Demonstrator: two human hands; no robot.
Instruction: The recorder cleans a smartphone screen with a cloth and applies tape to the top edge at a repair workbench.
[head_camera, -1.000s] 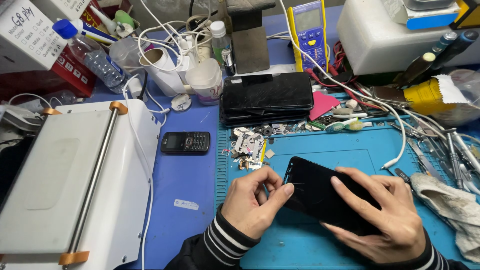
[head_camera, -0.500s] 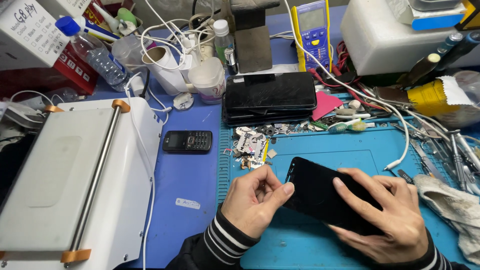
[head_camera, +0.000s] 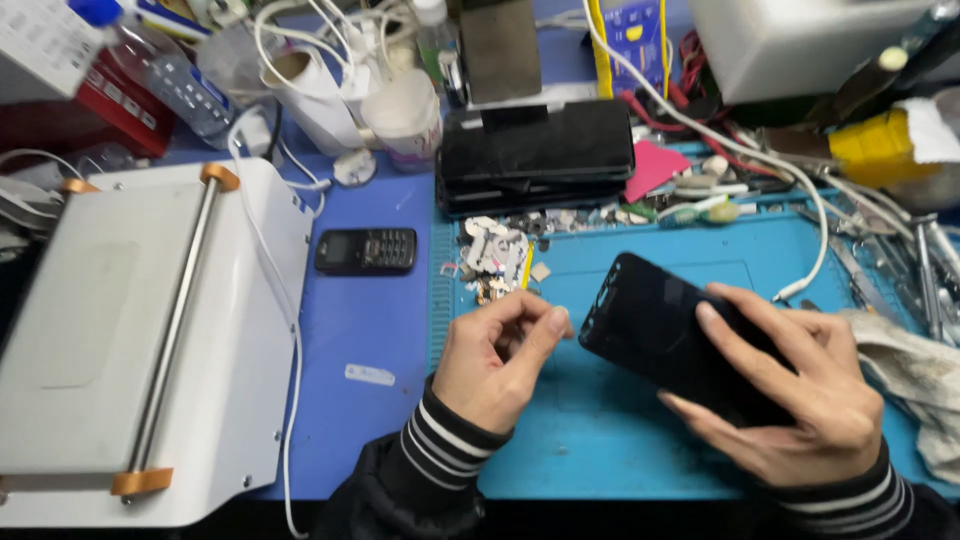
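Observation:
A black smartphone lies tilted on the blue work mat. My right hand covers its lower right part, fingers spread over the dark surface and holding it. My left hand hovers just left of the phone's edge with fingertips pinched together; whether a tiny part sits between them I cannot tell. A pile of small metal parts and screws lies just beyond my left hand.
A white machine with a metal bar fills the left. A small black keypad phone lies on the blue table. A stack of black phones, a white cable, tweezers and a grey cloth crowd the back and right.
My left hand's fingers have drawn slightly away from the phone's edge and pinched closer. My right hand stays on the phone, which has hardly moved.

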